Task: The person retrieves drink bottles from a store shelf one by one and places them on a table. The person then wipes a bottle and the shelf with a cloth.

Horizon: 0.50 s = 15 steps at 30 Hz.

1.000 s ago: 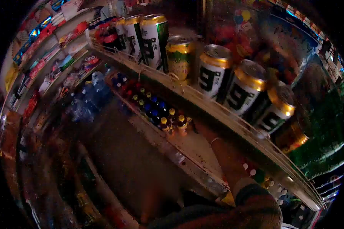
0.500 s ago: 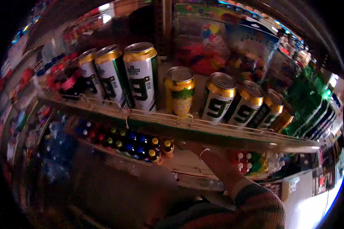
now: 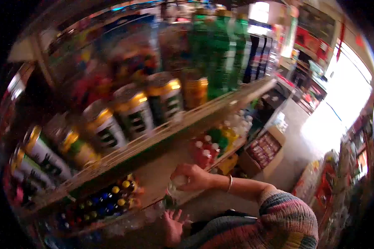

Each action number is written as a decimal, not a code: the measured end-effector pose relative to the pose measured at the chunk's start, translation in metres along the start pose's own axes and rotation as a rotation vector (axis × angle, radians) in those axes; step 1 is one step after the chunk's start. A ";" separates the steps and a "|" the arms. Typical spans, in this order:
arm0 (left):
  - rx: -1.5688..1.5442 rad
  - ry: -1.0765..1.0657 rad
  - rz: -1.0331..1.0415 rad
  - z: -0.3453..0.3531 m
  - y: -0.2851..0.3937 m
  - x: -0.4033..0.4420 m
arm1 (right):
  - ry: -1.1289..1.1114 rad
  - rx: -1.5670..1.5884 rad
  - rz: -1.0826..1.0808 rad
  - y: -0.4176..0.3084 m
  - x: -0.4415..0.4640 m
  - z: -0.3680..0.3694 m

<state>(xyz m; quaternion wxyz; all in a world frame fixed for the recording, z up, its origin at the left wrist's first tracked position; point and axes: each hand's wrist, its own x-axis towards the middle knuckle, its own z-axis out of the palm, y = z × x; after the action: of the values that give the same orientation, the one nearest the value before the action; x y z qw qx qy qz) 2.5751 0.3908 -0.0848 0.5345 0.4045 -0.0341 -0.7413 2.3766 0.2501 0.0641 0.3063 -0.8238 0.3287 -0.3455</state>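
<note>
Near the lower center of the frame, the right hand [image 3: 189, 177] grips a clear item [image 3: 170, 191], its fingers curled around a pale, round upper part; motion blur hides the exact fingertip contacts. The item hangs beside the front edge of the lower shelf [image 3: 154, 173], with a greenish lower portion. Below it, the left hand [image 3: 174, 226] is open, palm up, fingers spread, near the item; whether they touch cannot be told. A pale bracelet [image 3: 230, 183] encircles the right wrist, and a striped sleeve [image 3: 289, 213] covers the upper arm. Left of the right hand, small bottles [image 3: 106, 199] with yellow and blue caps occupy the lower shelf. Behind the hand, red bottles [image 3: 204, 152] with white caps stand on the same shelf, beside green and yellow bottles [image 3: 222, 137]. Above, the upper shelf [image 3: 203, 118] supports a row of cans [image 3: 134, 111], with tall green bottles [image 3: 220, 54] at upper center. Right of center, an open carton [image 3: 262, 151] of packed goods sits beyond the lower shelf.
</note>
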 end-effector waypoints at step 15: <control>0.290 -0.466 -0.997 0.213 -0.266 0.008 | 0.714 0.641 0.259 -0.036 -0.375 -0.196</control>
<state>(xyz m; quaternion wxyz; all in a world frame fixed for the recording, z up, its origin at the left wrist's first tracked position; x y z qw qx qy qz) 2.2354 0.4158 -0.0748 0.0374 0.2667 -0.0573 -0.9613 2.0333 0.4993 0.0648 0.4529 -0.4708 0.3898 -0.6490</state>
